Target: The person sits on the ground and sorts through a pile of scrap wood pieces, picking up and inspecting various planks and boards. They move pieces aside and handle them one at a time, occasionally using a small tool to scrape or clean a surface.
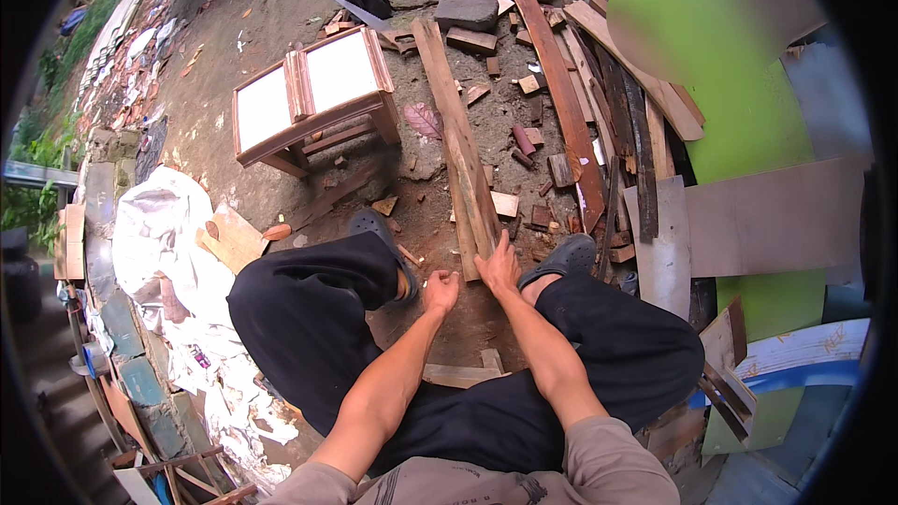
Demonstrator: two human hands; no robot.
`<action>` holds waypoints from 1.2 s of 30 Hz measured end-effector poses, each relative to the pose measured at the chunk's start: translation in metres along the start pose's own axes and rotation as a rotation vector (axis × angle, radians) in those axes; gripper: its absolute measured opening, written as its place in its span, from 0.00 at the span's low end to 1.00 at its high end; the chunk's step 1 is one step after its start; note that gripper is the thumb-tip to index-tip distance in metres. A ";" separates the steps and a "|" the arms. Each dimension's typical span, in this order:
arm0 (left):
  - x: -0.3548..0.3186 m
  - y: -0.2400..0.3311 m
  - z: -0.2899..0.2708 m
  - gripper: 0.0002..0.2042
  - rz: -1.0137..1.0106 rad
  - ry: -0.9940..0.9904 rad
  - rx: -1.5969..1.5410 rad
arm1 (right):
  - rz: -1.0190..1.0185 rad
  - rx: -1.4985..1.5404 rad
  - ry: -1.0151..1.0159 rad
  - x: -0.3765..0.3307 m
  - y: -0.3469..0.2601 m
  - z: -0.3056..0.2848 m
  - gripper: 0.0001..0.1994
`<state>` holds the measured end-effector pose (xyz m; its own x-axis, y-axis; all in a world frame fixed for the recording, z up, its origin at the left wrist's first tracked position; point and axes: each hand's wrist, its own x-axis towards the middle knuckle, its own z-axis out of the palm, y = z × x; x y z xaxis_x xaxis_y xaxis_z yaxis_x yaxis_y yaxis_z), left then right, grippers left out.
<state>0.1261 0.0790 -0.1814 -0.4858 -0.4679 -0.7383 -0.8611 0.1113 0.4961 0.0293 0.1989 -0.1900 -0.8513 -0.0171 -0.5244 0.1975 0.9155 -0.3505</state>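
Observation:
A long weathered wooden plank point(456, 136) runs away from me on the ground between my feet, with a narrower strip of wood point(464, 234) along its near left side. My right hand point(499, 266) is at the plank's near end, thumb on the left and fingers at its right edge, gripping it. Just left of that end, my left hand point(441, 292) hovers with its fingers curled closed; whatever they may hold is too small to make out. A short wood offcut point(458, 376) lies close to my lap.
A small wooden stool-like frame with white panels point(339, 72) stands ahead on the left. Several boards point(561, 112) and offcuts lie to the right, near green sheets point(748, 122). A grey stone block point(467, 13) is farther off. White sacking point(164, 234) lies at left.

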 end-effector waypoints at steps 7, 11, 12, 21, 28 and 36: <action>0.006 0.007 -0.006 0.24 0.074 0.066 0.024 | 0.100 -0.043 -0.134 0.007 -0.022 0.028 0.52; 0.023 0.004 -0.011 0.26 -0.022 0.086 -0.006 | 0.193 -0.064 -0.189 0.011 -0.027 0.029 0.53; 0.029 0.008 -0.010 0.26 -0.034 0.086 -0.022 | 0.204 -0.064 -0.190 0.012 -0.026 0.028 0.53; 0.108 0.083 0.022 0.55 -0.013 0.145 0.085 | 0.161 0.115 -0.301 0.012 -0.007 0.036 0.52; 0.145 0.122 0.045 0.57 0.108 0.211 0.145 | 0.134 0.137 -0.310 0.015 0.003 0.043 0.54; 0.151 0.153 0.052 0.53 -0.045 0.395 0.128 | 0.160 0.120 -0.447 0.026 0.001 0.036 0.53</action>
<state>-0.0864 0.0709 -0.2407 -0.3737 -0.7726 -0.5133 -0.9041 0.1797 0.3878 0.0244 0.1854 -0.2318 -0.5189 -0.0754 -0.8515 0.3858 0.8682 -0.3120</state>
